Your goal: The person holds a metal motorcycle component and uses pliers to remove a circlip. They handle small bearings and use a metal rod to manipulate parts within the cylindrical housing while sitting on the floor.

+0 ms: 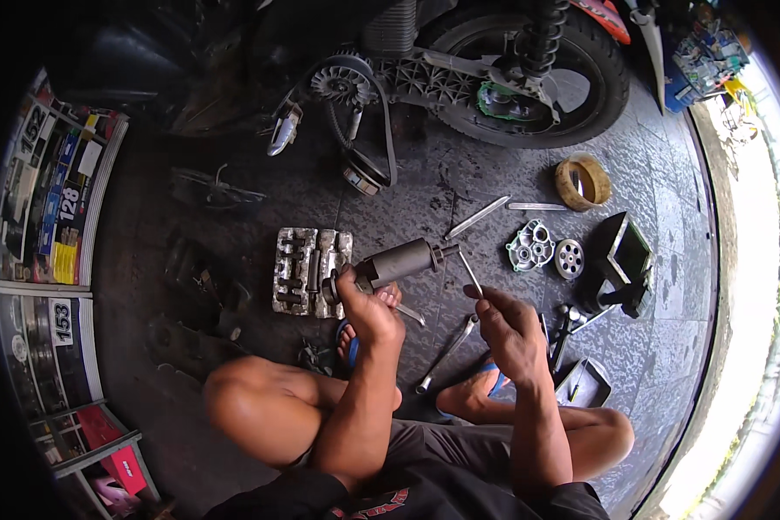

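My left hand (371, 310) is closed around a grey metal cylinder (400, 263), held tilted with a narrow bolt-like end pointing right. The cylinder looks like a puller tool, though its exact kind is unclear. A thin, light metal rod (471, 274) is pinched in my right hand (510, 325); its upper end comes close to the narrow end of the cylinder, and I cannot tell if they touch. Left of the cylinder lies a worn moulded case (283, 299) with several metal pieces in its slots. A long wrench (445, 357) rests on the floor between my feet.
Ahead stands a scooter with its rear wheel (611, 95) and drive belt (384, 113) exposed. To the right lie a gear cover (529, 247), a round holed plate (569, 259), a black bin (637, 282), a yellowish tub (594, 165), a hammer (567, 322) and a tray (600, 379).
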The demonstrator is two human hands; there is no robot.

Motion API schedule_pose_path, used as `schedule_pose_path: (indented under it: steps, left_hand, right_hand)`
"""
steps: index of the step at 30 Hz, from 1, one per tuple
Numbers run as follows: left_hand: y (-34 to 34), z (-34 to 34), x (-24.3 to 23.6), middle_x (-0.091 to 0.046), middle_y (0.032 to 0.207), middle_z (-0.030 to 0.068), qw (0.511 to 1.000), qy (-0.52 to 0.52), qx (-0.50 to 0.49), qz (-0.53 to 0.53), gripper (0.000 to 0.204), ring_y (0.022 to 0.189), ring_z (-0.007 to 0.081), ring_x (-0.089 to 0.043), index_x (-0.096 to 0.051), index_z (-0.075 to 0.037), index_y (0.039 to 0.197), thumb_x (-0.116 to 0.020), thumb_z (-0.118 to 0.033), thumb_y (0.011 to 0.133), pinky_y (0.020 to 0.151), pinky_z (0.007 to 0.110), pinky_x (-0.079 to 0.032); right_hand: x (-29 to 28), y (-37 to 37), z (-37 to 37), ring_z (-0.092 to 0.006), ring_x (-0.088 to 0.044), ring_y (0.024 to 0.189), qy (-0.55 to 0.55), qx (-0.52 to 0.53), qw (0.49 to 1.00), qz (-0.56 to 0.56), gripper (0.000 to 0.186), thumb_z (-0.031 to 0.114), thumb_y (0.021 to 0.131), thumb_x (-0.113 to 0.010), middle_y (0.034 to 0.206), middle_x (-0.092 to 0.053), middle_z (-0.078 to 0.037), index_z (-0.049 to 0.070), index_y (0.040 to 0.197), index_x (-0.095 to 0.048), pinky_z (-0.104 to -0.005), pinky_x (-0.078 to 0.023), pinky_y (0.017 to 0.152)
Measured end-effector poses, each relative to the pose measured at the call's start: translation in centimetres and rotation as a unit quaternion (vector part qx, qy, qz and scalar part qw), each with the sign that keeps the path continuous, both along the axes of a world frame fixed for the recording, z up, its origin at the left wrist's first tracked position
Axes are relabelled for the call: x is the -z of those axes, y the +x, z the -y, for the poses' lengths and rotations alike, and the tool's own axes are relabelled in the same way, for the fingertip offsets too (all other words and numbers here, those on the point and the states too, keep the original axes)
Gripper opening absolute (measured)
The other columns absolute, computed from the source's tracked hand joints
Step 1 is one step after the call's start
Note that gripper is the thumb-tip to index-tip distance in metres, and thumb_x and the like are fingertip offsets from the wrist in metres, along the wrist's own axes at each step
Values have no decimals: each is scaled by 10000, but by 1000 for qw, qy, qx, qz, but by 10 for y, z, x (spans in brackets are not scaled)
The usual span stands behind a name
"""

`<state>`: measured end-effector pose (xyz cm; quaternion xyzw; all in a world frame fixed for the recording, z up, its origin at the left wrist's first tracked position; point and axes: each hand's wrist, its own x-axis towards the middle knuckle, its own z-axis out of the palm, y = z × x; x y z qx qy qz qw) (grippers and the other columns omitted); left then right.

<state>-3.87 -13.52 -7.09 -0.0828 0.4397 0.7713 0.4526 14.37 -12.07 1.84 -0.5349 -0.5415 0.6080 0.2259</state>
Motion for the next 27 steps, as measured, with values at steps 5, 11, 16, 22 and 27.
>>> schedule_pose_path:
  steps: [5, 11, 16, 22, 27]
  left_hand:
    - [8, 10, -9, -319, 495, -40, 998, 32, 58, -10, 466, 417, 91, -290, -404, -144, 617, -359, -459, 957, 425, 253, -262]
    - [16, 22, -20, -320, 490, -38, 997, 21, 74, -2, 488, 415, 93, -290, -396, -140, 596, -349, -466, 956, 424, 253, -257]
    - [14, 27, -10, -323, 493, -35, 996, 14, 91, -5, 485, 414, 96, -296, -411, -133, 618, -356, -476, 957, 420, 255, -256]
    - [17, 18, 56, -377, 504, -28, 977, -105, 184, -8, 461, 393, 99, -329, -445, -128, 674, -395, -495, 950, 394, 264, -244]
    - [3, 16, 132, -323, 466, -42, 910, -150, 370, 109, 495, 379, 109, -312, -451, -152, 623, -405, -557, 903, 392, 274, -248]
  right_hand:
    - [-7, 10, 23, -22, -347, 558, 30, 35, 999, -11, 357, 214, 989, -530, 633, -411, 81, -37, 1226, -624, -224, -261, 492]
    - [-4, 14, 40, -27, -382, 598, 59, 29, 998, 9, 344, 207, 990, -519, 680, -443, 64, -23, 1219, -633, -221, -295, 523]
    - [14, 6, 44, -67, -444, 616, 70, 53, 996, 7, 314, 197, 983, -512, 689, -495, 17, -30, 1153, -646, -253, -359, 557]
    - [85, -15, 36, -65, -407, 543, -70, 179, 977, -93, 220, 216, 942, -532, 626, -457, 41, 19, 950, -628, -264, -322, 489]
    - [156, -35, 47, -141, -503, 624, 99, 238, 959, 114, 330, 265, 951, -523, 642, -554, -89, -46, 886, -611, -357, -422, 594]
